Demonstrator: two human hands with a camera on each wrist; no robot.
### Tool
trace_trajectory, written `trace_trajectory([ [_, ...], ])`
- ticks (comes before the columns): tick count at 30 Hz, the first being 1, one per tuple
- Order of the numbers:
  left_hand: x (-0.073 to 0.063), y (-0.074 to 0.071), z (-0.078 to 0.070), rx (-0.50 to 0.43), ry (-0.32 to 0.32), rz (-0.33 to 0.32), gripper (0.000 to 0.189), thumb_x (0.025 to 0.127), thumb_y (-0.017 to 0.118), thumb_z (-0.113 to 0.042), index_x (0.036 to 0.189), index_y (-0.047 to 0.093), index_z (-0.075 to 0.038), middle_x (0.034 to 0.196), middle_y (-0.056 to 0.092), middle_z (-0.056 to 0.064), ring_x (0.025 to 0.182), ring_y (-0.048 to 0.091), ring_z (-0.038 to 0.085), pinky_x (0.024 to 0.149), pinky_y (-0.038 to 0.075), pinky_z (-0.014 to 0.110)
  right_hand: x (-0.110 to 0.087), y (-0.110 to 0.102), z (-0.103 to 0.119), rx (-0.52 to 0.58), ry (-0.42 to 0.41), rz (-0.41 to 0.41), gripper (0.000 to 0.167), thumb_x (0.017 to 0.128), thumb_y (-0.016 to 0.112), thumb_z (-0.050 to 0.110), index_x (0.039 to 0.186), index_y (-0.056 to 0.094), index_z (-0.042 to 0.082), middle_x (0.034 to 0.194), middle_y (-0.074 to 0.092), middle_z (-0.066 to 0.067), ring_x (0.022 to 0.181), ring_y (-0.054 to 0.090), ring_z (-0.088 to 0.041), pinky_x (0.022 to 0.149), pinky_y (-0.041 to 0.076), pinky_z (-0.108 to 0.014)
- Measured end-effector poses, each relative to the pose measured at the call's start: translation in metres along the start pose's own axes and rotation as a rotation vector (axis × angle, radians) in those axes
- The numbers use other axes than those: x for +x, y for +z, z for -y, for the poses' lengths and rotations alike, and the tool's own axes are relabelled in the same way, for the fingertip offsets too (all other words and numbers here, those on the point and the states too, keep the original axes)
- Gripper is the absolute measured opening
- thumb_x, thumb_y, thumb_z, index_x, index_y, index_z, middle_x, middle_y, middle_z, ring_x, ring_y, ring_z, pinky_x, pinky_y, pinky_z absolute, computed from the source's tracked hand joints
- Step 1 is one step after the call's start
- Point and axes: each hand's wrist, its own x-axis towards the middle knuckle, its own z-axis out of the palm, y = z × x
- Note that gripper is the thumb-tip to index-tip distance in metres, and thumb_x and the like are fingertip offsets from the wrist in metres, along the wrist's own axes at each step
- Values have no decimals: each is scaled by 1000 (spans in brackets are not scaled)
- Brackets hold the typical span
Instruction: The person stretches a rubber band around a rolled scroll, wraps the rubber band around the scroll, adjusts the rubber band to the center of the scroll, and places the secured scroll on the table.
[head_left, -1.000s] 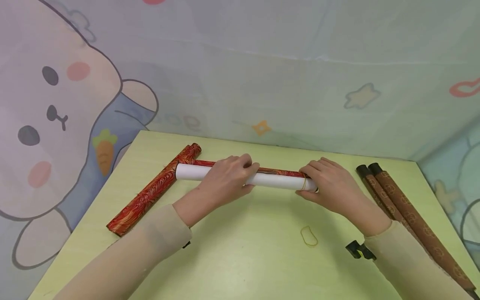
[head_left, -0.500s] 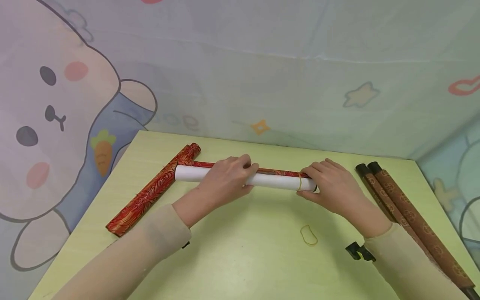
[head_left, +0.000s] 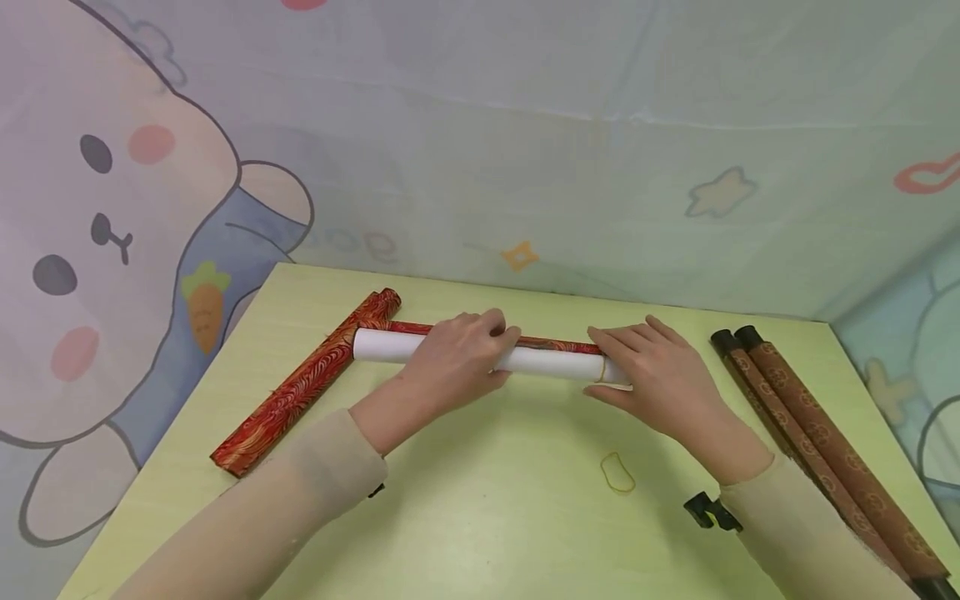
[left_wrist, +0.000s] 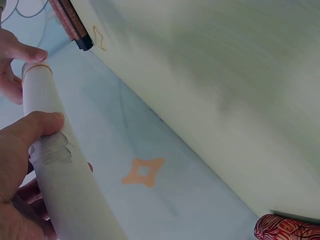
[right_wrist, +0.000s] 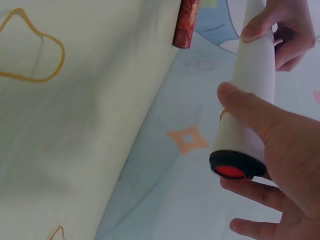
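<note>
My left hand (head_left: 459, 357) grips the middle of a scroll (head_left: 551, 362), white on the near side with red-gold patterned cloth along its far edge. In the left wrist view, the thumb presses on the white surface while fingers curl behind. At the scroll's right end, my right hand (head_left: 660, 371) straddles it with fingers and thumb fairly straight and spread. A thin yellow rubber band (head_left: 603, 369) circles the scroll by that hand. The right wrist view shows the scroll's dark-rimmed end cap (right_wrist: 235, 165), red inside, with the right thumb across the roll and fingers beyond it.
A loose rubber band (head_left: 617, 472) lies on the pale table (head_left: 487, 517). Red patterned rolls (head_left: 300, 387) slant at the left, overlapped by the held scroll. Brown scrolls (head_left: 832, 442) with black ends lie along the right. A printed cloth (head_left: 570, 167) hangs behind.
My right hand's fingers have loosened and spread, reaching slightly left past the band. The band has moved a little along the right end. My left hand stays in place.
</note>
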Motion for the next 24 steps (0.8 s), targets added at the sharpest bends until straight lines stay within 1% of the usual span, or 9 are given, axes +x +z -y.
trace_trajectory([
  [3,0,-1,1,0,-4,-19,31,89,87,-21,114,75,-8,99,67,8,78,69,25,62,59,35,-4,-1,-3,-9,-6,-67,67,73,101,30,128,74,3,116,77,-12,109,72,-35,111,49,-60],
  [6,0,-1,2,3,-2,-32,31,89,87,-21,114,75,-8,99,67,8,78,69,24,62,59,35,-3,1,-4,-13,-45,-119,63,71,102,22,124,75,2,113,78,-11,106,72,-35,110,50,-60],
  [8,0,0,1,6,-2,-41,31,89,88,-20,114,76,-7,99,67,8,77,69,25,63,59,35,-2,2,-3,-18,-59,-137,63,70,102,20,125,75,2,112,78,-11,106,72,-34,111,50,-59],
  [13,2,1,0,12,-1,-82,31,87,88,-19,113,76,-6,98,67,8,76,69,25,64,60,35,1,4,0,-22,-58,-188,67,65,105,18,123,76,-1,111,78,-13,104,73,-35,110,51,-58],
  [18,4,4,-4,19,14,-130,32,87,89,-20,113,76,-6,97,67,8,74,68,25,64,59,34,6,6,4,-18,-95,-219,68,68,103,18,125,73,-3,114,79,-16,106,74,-35,111,51,-57],
  [22,4,4,-4,49,19,-165,34,86,89,-19,114,76,-6,98,69,7,75,67,25,68,59,33,4,5,3,-25,-81,-239,75,65,105,17,129,72,-3,116,78,-17,108,74,-36,111,50,-58],
  [24,4,5,-4,59,23,-179,34,86,89,-17,115,76,-5,100,70,8,78,68,26,75,60,34,3,4,1,-26,-85,-252,76,64,105,14,130,72,-3,116,78,-18,106,74,-37,111,50,-59],
])
